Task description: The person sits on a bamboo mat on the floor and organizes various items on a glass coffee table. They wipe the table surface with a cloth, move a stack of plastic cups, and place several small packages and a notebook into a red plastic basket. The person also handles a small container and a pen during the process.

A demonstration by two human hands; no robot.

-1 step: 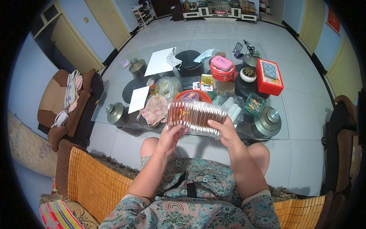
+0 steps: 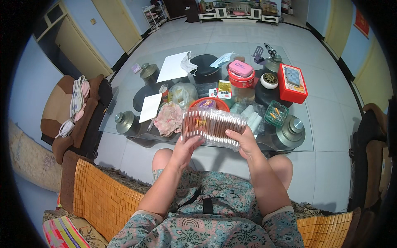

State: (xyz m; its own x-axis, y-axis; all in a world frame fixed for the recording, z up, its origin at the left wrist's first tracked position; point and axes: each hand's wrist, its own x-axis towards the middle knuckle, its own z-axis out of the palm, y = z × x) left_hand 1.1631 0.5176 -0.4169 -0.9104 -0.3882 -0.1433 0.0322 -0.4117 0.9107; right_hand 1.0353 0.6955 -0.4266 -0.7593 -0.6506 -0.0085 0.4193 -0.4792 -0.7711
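Between my hands is a clear plastic pack of cotton swabs (image 2: 216, 127), brown-stemmed with white tips, held up above the near edge of the glass table. My left hand (image 2: 185, 151) grips its lower left corner, thumb across the front. My right hand (image 2: 245, 143) holds the right end, thumb pressed on the wrapper. The fingers behind the pack are hidden. Just past it sits an orange-red bowl (image 2: 225, 106) with a purple-lidded round tub (image 2: 207, 103), partly covered by the pack. A pinkish crumpled cloth (image 2: 168, 119) lies left of the pack.
On the glass table (image 2: 111, 120) stand a green ashtray (image 2: 276, 113), a red box (image 2: 293, 84), a red tin (image 2: 241, 80) under a pink case (image 2: 240, 69), and a white round pot (image 2: 269, 81). White paper (image 2: 173, 67), a plastic bag (image 2: 183, 94) and a blue mask (image 2: 223, 60) lie there too.
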